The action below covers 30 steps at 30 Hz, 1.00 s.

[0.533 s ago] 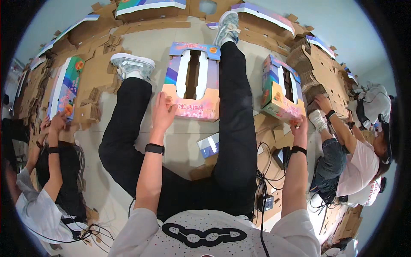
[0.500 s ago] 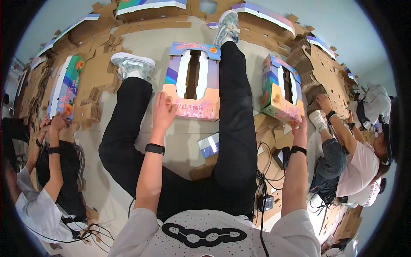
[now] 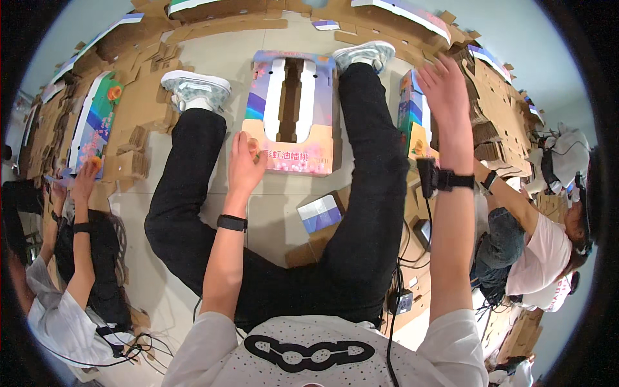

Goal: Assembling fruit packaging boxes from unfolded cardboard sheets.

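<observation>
Between my legs stands a printed cardboard fruit box (image 3: 300, 158), blue and purple with an orange-and-pink front panel and a long opening in its top. My left hand (image 3: 246, 161) grips its near left corner, the fingers along the edge and the thumb against the front panel. My right hand (image 3: 445, 90) is raised, fingers stretched out and slightly blurred, with nothing seen in it. Beneath it, right of my leg, a second printed box (image 3: 406, 106) is partly hidden by that hand and forearm.
A small blue-and-white printed piece (image 3: 320, 214) lies between my thighs. Flattened cardboard stacks (image 3: 500, 109) rise on the right. Black cables (image 3: 398, 277) run beside my right leg. Co-workers sit at both sides; the left one's hand (image 3: 85, 182) touches another printed box (image 3: 95, 129).
My right hand has left the right box's near corner and moved up and away from me. My right foot has turned outward. The middle box has shifted slightly farther off, my left hand still on it.
</observation>
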Motion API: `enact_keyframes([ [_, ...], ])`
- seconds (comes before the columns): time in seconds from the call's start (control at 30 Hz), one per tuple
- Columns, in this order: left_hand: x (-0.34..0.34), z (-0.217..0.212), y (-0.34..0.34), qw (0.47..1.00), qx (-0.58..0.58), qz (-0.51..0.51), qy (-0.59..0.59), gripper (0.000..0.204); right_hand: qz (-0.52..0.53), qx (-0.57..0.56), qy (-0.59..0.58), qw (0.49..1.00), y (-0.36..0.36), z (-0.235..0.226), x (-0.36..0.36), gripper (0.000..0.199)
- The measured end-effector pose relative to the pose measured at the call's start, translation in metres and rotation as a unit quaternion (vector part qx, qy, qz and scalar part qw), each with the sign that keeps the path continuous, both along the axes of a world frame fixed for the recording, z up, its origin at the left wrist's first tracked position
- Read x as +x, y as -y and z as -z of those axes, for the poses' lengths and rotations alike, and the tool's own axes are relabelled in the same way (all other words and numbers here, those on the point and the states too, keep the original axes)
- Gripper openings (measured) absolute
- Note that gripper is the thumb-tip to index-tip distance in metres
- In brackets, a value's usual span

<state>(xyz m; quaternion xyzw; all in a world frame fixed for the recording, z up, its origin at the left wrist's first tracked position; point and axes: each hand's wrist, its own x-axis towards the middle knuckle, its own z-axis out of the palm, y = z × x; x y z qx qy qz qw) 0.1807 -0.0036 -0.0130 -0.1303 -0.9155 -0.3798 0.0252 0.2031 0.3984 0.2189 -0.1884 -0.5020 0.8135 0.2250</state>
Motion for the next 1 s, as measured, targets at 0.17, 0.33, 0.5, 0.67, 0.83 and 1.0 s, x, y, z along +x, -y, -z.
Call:
enact_keyframes([
  [0.17,-0.002,-0.009,-0.007,1.0,0.009,-0.001,0.02,0.071,-0.06,0.181,0.064,0.98,0.066,0.053,-0.085,0.062],
  [0.33,-0.004,-0.009,-0.001,0.999,0.049,0.008,0.013,0.061,-0.067,0.33,0.225,0.915,0.08,0.151,-0.127,0.079],
  [0.5,-0.02,-0.002,0.0,0.995,0.089,-0.016,0.051,0.052,-0.023,0.438,0.232,0.868,0.038,0.208,-0.152,0.055],
  [0.67,-0.068,0.0,0.027,0.994,0.088,-0.05,0.037,0.043,-0.038,0.324,0.315,0.891,0.038,0.233,-0.161,0.047],
  [0.83,-0.15,-0.022,0.009,0.969,0.133,-0.022,0.205,0.046,0.018,0.22,0.297,0.929,0.033,0.247,-0.157,0.046],
  [1.0,-0.218,-0.014,-0.032,0.925,0.275,-0.047,0.258,0.049,0.057,0.267,0.248,0.929,0.042,0.254,-0.153,0.047],
])
